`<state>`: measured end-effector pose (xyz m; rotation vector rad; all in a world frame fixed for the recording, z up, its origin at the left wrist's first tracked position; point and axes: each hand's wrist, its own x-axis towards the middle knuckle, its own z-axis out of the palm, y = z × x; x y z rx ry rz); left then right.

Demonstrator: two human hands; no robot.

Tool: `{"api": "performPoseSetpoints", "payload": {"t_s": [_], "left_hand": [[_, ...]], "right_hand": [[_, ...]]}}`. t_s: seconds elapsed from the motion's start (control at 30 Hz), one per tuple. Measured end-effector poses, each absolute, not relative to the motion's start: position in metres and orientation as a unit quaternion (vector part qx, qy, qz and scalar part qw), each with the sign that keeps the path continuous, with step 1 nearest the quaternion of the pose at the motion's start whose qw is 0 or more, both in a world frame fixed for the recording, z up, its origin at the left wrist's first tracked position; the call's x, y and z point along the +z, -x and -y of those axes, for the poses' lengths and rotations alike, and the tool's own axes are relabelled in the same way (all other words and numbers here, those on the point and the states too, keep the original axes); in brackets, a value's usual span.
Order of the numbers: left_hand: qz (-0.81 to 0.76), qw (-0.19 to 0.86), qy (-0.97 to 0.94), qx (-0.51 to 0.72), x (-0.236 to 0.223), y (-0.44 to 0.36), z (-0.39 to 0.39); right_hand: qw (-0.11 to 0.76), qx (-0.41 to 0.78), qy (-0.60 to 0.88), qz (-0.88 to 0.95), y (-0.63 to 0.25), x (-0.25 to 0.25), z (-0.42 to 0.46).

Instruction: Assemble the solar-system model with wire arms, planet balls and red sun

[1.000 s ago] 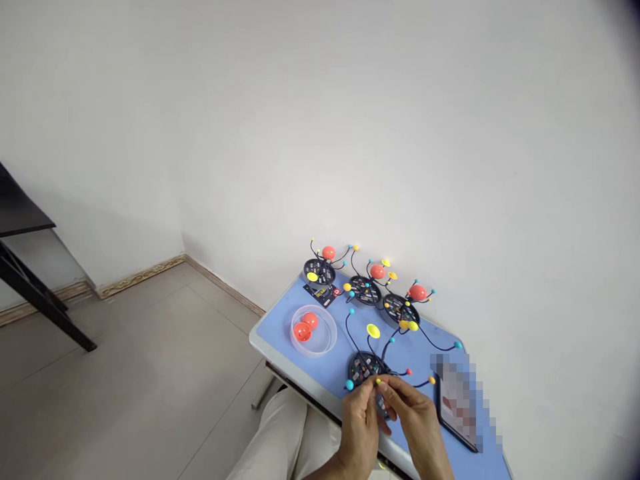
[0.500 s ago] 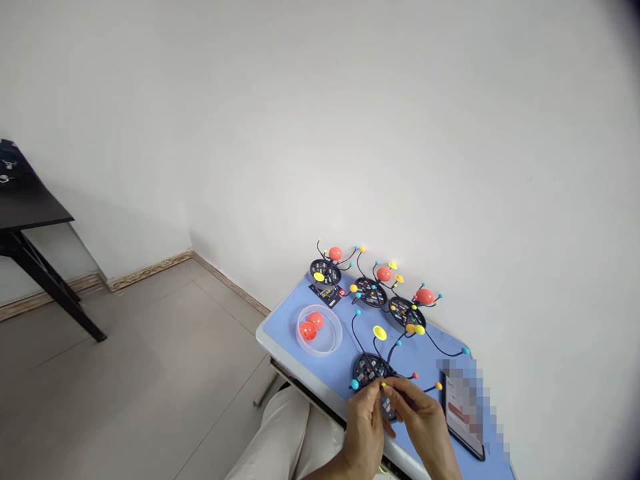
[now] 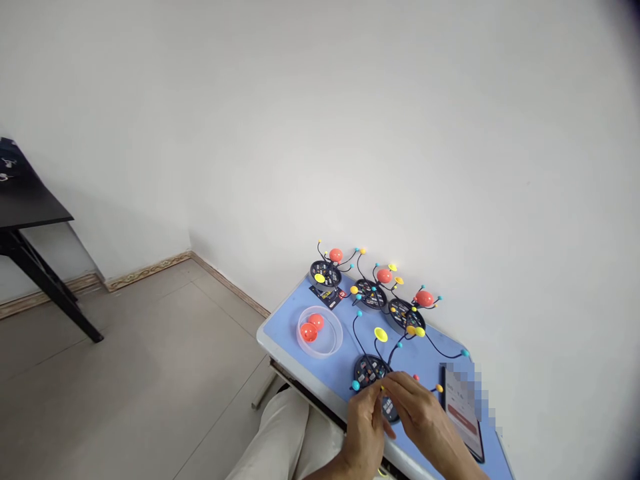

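A solar system model with a round black base (image 3: 369,368) and curved black arms stands near the table's front edge. Over its near side, my left hand (image 3: 364,423) is closed with thumb and fingers pinched around a small yellow ball (image 3: 383,388). My right hand (image 3: 417,408) meets it from the right, its fingertips pressed together at the same ball. The fingers cover part of the base and some arms. Rising from this model are a yellow dish-shaped planet (image 3: 381,335) and several coloured balls, among them a blue ball (image 3: 355,385).
Along the wall stand three similar models, including one with a red sphere (image 3: 425,298). A clear round tray (image 3: 334,347) holds red half-shells (image 3: 309,332). A black card (image 3: 327,297) lies behind it. On the right is a phone (image 3: 463,413). All rest on a blue table (image 3: 285,327).
My right hand has turned, its back and wrist shifting right and over the fingertips. My left hand stays almost in place at the yellow ball.
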<state>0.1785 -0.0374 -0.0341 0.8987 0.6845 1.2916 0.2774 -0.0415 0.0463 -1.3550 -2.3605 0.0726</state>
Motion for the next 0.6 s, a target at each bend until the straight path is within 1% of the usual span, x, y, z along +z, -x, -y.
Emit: {"api": "performPoseSetpoints", "payload": {"t_s": [0.13, 0.27, 0.6], "left_hand": [[-0.306, 0.652, -0.398, 0.568, -0.035, -0.179, 0.036], [-0.311, 0.648, -0.400, 0.569, -0.036, -0.180, 0.036], [-0.339, 0.615, -0.430, 0.567, -0.037, -0.181, 0.035]], "right_hand": [[0.157, -0.046, 0.436, 0.885, -0.276, 0.051, 0.040], [0.122, -0.055, 0.425, 0.895, -0.276, 0.052, 0.039], [0.117, -0.114, 0.445, 0.880, -0.276, 0.039, 0.036]]}}
